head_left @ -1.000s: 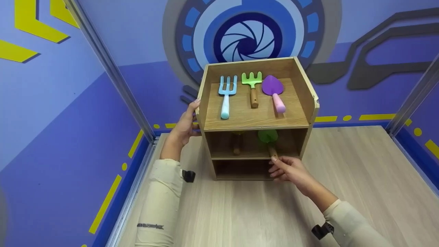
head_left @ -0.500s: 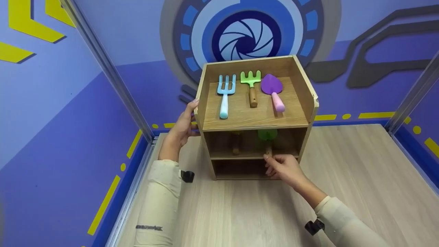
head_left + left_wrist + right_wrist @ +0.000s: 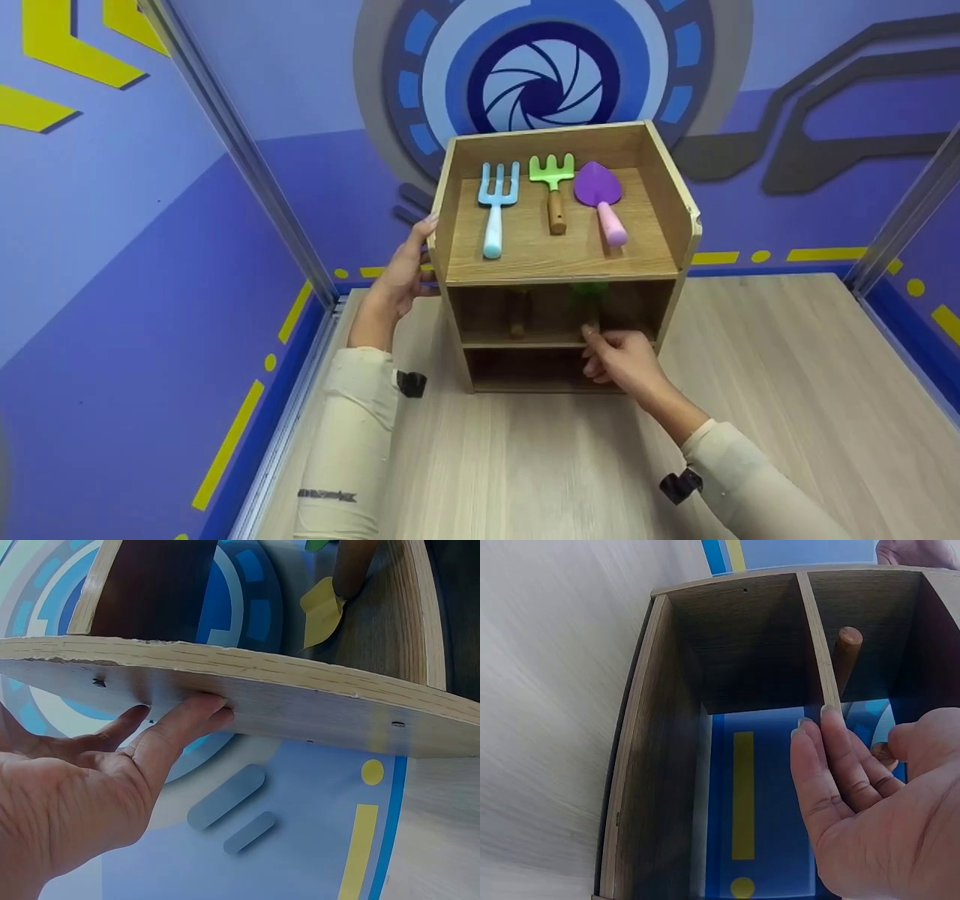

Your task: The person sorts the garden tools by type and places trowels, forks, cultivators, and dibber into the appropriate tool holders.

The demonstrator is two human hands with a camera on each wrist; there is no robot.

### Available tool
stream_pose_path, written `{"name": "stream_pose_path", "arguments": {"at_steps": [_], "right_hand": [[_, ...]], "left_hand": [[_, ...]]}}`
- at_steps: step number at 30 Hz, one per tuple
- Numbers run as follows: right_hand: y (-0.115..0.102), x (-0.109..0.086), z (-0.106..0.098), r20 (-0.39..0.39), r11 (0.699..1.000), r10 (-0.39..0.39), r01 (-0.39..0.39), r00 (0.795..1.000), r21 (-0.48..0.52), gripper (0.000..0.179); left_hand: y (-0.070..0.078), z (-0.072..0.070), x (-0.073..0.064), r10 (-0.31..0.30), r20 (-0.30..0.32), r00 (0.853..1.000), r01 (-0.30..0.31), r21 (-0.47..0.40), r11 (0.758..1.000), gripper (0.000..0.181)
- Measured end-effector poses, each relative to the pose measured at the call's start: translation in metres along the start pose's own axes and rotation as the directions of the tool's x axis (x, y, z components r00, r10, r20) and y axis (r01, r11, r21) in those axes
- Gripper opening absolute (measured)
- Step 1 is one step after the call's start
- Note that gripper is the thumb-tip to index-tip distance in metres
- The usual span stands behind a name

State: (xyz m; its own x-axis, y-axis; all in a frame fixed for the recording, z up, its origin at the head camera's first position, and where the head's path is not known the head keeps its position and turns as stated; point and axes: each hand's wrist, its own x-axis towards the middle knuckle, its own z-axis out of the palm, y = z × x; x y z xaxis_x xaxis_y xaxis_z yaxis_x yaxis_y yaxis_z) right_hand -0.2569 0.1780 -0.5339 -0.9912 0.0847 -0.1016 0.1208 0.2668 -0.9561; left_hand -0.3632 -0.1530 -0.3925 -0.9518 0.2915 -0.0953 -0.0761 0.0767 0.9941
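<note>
My left hand (image 3: 401,277) rests its extended fingers against the left side panel of a small wooden shelf unit (image 3: 559,262). In the left wrist view the fingertips touch the panel's outer face. My right hand (image 3: 622,364) is at the front of the middle compartment, thumb and fingers pinching the wooden handle (image 3: 885,756) of a small green trowel. The trowel's green blade (image 3: 589,289) shows dimly inside, partly hidden by the top shelf. Left of it lies a tool with a wooden handle (image 3: 517,319) and a yellow head (image 3: 322,613).
On the top shelf lie a blue hand fork (image 3: 495,199), a green hand rake (image 3: 553,187) with a wooden handle and a purple trowel (image 3: 598,187) with a pink handle. The unit stands on a wood-grain table (image 3: 517,465) before a patterned blue wall (image 3: 315,187).
My right hand has shifted left and inward with the green trowel, which now sits deeper in the middle compartment. The left hand stays on the side panel.
</note>
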Motion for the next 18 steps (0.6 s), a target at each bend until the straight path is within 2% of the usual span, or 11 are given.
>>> {"name": "stream_pose_path", "arguments": {"at_steps": [4,8,13,18], "right_hand": [[-0.0003,0.0014,-0.0021,-0.005,1.000,0.007,-0.007,1.000,0.011,0.052],[-0.0011,0.0021,-0.0037,-0.003,1.000,0.021,-0.021,1.000,0.012,0.056],[-0.0027,0.0038,-0.0071,0.020,0.999,0.039,-0.039,0.999,-0.004,0.059],[-0.0037,0.0062,-0.0104,0.046,0.998,0.056,-0.056,0.997,0.001,0.061]], "left_hand": [[0.0004,0.0014,-0.0001,-0.004,-0.005,1.000,0.004,-0.003,1.000,0.082],[0.0000,0.0021,0.0004,-0.004,-0.006,1.000,0.004,0.004,1.000,0.082],[-0.0004,0.0016,0.0006,0.002,-0.012,1.000,-0.002,0.017,1.000,0.084],[-0.0007,0.0029,0.0006,-0.019,-0.030,0.999,0.019,0.010,1.000,0.084]]}}
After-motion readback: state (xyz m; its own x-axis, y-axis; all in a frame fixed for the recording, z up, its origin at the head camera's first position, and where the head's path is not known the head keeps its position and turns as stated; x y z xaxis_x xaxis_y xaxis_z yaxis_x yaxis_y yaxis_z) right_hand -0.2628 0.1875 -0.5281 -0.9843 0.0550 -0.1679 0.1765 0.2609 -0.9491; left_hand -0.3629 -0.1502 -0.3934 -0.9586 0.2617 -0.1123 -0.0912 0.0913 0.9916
